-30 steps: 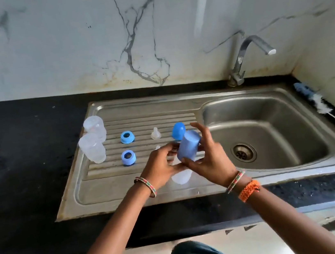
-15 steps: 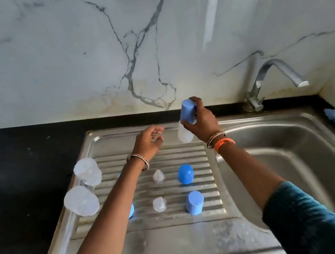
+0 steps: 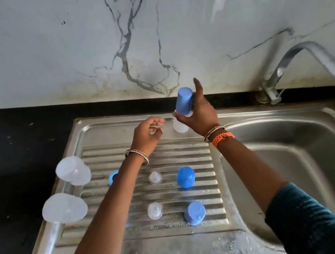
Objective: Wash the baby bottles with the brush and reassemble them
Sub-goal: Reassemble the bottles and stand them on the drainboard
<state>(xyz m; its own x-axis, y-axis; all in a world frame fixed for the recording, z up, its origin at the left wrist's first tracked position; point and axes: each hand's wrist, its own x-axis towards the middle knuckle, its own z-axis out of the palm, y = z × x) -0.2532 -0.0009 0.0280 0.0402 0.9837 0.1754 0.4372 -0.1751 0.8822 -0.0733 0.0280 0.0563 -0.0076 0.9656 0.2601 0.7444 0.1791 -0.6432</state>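
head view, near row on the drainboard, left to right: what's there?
Inverted clear bottle → clear nipple → blue cap. The left forearm crosses the row between bottle and nipple, so anything beneath it is hidden.

The right hand [image 3: 200,111] is carrying the capped bottle [image 3: 182,109] away from the body toward the drainboard's far edge; the left hand [image 3: 148,132] is letting go, trailing beside it.

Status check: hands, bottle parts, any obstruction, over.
Right hand grips assembled clear baby bottle with blue cap over steel drainboard. Left hand curled, contents unclear. Loose caps, nipples, two bottles remain. Nothing blocking.
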